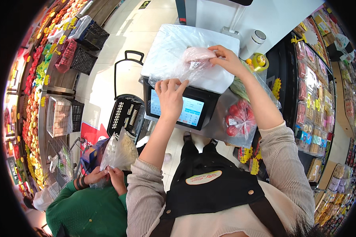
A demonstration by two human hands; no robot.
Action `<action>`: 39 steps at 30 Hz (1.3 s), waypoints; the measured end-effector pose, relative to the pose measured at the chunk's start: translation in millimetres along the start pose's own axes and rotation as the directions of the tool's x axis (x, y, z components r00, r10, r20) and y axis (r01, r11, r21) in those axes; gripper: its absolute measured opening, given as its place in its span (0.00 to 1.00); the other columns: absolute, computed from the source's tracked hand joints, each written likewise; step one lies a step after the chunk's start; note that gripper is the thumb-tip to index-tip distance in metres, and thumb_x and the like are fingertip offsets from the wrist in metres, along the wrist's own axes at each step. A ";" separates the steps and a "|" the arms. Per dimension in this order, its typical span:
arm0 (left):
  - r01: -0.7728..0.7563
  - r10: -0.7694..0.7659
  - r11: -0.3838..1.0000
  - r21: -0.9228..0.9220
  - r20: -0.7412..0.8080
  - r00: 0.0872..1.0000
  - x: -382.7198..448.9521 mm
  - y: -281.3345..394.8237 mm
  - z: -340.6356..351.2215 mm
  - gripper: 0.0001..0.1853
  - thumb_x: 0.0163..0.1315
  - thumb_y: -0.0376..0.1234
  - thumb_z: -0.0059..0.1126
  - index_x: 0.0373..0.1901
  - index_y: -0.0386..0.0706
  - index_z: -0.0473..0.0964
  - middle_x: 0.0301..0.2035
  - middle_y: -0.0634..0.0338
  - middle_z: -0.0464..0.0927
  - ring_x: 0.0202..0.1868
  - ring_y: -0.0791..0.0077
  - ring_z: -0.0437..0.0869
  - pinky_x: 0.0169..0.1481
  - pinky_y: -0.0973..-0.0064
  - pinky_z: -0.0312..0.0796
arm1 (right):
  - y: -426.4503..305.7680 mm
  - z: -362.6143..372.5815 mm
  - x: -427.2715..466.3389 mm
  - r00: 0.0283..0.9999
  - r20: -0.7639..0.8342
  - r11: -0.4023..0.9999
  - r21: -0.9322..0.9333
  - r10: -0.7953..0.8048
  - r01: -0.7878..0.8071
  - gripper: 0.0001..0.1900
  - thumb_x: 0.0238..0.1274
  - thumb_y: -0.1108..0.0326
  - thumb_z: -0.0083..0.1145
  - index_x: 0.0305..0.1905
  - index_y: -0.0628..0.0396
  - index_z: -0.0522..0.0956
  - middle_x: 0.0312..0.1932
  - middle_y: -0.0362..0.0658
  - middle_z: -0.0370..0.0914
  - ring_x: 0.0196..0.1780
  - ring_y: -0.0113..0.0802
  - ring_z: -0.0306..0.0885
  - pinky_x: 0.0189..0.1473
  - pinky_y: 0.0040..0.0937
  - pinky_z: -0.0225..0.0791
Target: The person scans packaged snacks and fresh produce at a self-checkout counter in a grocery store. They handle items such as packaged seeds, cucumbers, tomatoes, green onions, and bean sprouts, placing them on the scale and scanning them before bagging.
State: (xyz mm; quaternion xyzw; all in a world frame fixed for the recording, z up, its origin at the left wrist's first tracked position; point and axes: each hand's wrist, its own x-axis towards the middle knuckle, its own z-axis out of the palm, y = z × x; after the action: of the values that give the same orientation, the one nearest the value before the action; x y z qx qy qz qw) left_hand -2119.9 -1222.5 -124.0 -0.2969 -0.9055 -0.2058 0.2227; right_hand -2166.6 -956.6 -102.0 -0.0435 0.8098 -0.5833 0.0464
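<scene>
A clear plastic bag with pale pink goods inside (198, 56) lies on the film-covered platform of a weighing scale (166, 44); a small white label is on the bag. My right hand (224, 59) touches the bag's right end with thumb and fingertips. My left hand (170, 96) is at the platform's near edge, its fingertips at the crumpled clear plastic (178, 74), above the scale's lit touch screen (192, 111). Whether either hand pinches the plastic is hard to tell. Right of the screen lies a labelled bag of red produce (240, 118), with bagged leafy greens (240, 87) behind it.
A white bottle (253, 44) and yellow-green tape rolls (259, 62) stand right of the scale. A black shopping basket (127, 117) is on the left. At lower left, a person in green (89, 207) holds clear bags (120, 151). Packaged goods fill the right shelves (313, 103).
</scene>
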 end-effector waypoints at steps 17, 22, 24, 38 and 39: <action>0.022 -0.016 0.989 -0.147 0.043 0.999 19.5 26.0 -16.5 0.14 0.52 0.24 0.60 0.37 0.53 0.83 0.45 0.60 0.72 0.53 0.61 0.70 0.69 0.46 0.45 | 2.4 4.4 -5.8 0.874 -0.365 0.879 -0.460 -0.320 0.129 0.19 0.55 0.67 0.61 0.53 0.52 0.77 0.44 0.42 0.76 0.48 0.35 0.73 0.52 0.32 0.65; 0.086 -0.089 0.945 -0.317 0.004 0.996 50.6 12.3 -6.4 0.10 0.56 0.29 0.62 0.40 0.48 0.83 0.51 0.53 0.72 0.55 0.57 0.69 0.62 0.55 0.61 | -10.9 29.9 -23.5 0.808 -0.180 0.651 -0.699 -0.560 0.296 0.13 0.53 0.72 0.61 0.45 0.46 0.82 0.35 0.40 0.73 0.45 0.38 0.72 0.48 0.35 0.62; 0.097 -0.104 0.949 -0.301 -0.007 0.995 60.4 3.3 4.8 0.12 0.57 0.30 0.62 0.43 0.47 0.82 0.52 0.52 0.72 0.54 0.55 0.70 0.55 0.65 0.69 | -10.7 34.3 -26.2 0.826 -0.157 0.644 -0.709 -0.541 0.287 0.14 0.53 0.71 0.61 0.46 0.46 0.82 0.36 0.39 0.74 0.45 0.38 0.72 0.48 0.34 0.62; 0.434 -0.354 0.753 -0.494 0.252 0.901 63.9 -16.1 18.5 0.15 0.59 0.24 0.58 0.49 0.42 0.78 0.35 0.54 0.79 0.32 0.73 0.79 0.36 0.78 0.73 | -12.9 40.2 -57.0 0.911 -0.399 0.956 -0.217 0.099 -0.199 0.17 0.61 0.56 0.59 0.41 0.61 0.79 0.28 0.46 0.79 0.30 0.37 0.76 0.34 0.34 0.68; 0.461 -0.366 0.730 -0.505 0.282 0.887 66.8 -14.9 14.1 0.15 0.60 0.24 0.57 0.49 0.41 0.78 0.34 0.53 0.79 0.31 0.72 0.79 0.36 0.77 0.73 | -15.1 43.5 -60.8 0.912 -0.334 0.952 -0.106 0.239 -0.288 0.19 0.61 0.54 0.59 0.38 0.63 0.79 0.25 0.45 0.78 0.25 0.32 0.74 0.29 0.30 0.67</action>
State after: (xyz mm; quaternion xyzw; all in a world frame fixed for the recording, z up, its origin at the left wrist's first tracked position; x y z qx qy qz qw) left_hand -2181.6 -1196.6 -104.0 -0.1549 -0.8631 -0.4808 -0.0003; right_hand -2100.5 -994.7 -100.0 0.1573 0.8474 -0.5070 -0.0093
